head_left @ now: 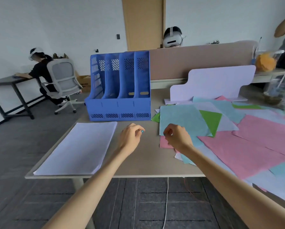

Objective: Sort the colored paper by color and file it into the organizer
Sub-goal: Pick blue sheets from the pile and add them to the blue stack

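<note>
Fingers (167, 131) of the right hand (177, 137) are curling at the near left corner of a light blue paper sheet (183, 119); whether they are pinching it is unclear. The left hand (131, 135) is hovering loosely curled, holding nothing. A white paper stack (75, 147) is lying at the near left corner of the tabletop (146, 161), with a blue plastic four-slot organizer (120, 106) standing behind it.

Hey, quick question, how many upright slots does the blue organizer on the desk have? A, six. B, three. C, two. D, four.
D: the blue organizer shows four upright slots side by side, each with its own slotted vent panel along the front base.
</note>
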A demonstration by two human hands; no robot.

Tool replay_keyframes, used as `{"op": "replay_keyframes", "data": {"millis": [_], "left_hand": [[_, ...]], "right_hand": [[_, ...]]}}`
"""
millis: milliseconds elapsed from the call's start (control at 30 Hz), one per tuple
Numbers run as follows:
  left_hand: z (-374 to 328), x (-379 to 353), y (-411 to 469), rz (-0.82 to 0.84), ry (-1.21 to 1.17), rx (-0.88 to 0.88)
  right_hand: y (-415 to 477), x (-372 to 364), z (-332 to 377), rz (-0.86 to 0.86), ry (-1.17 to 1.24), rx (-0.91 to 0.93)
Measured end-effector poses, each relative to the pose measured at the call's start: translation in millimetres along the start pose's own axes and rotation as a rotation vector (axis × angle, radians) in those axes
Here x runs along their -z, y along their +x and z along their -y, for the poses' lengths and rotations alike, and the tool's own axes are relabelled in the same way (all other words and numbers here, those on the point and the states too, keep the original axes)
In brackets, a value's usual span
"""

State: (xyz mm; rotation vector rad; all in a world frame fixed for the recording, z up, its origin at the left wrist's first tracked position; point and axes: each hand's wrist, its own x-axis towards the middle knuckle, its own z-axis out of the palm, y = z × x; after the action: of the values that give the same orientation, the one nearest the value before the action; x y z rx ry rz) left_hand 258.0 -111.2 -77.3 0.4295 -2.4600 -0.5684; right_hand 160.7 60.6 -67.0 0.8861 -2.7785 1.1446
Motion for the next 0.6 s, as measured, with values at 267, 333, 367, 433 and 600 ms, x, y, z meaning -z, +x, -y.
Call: {"op": "replay_keyframes", "data": {"millis": [267, 333, 367, 433, 600], "left_hand": [[-70.6, -83.5, 41.1, 0.074, -0.066, -0.009], [-78.4, -102.0, 53.7, 0.103, -0.068, -0.020], [-81.3, -110.1, 59.1, 0.127, -0.062, -0.037], [-85.2, -123.5, 65.9, 0.196, -0.008, -0.069], [-86.3, -137.8, 67.8, 0.370, 0.161, -0.010]], "right_hand": [[22.3, 68.8, -90.5, -0.151, -0.112, -0.066], [32.7, 78.4, -113.4, -0.164, -0.123, -0.082], [37.6, 82.4, -122.8, -0.169, -0.111, -0.096], [49.0, 86.9, -140.3, -0.178, -0.066, -0.131], [72.4, 93.9, -155.4, -0.123, 0.117, -0.262]]}}
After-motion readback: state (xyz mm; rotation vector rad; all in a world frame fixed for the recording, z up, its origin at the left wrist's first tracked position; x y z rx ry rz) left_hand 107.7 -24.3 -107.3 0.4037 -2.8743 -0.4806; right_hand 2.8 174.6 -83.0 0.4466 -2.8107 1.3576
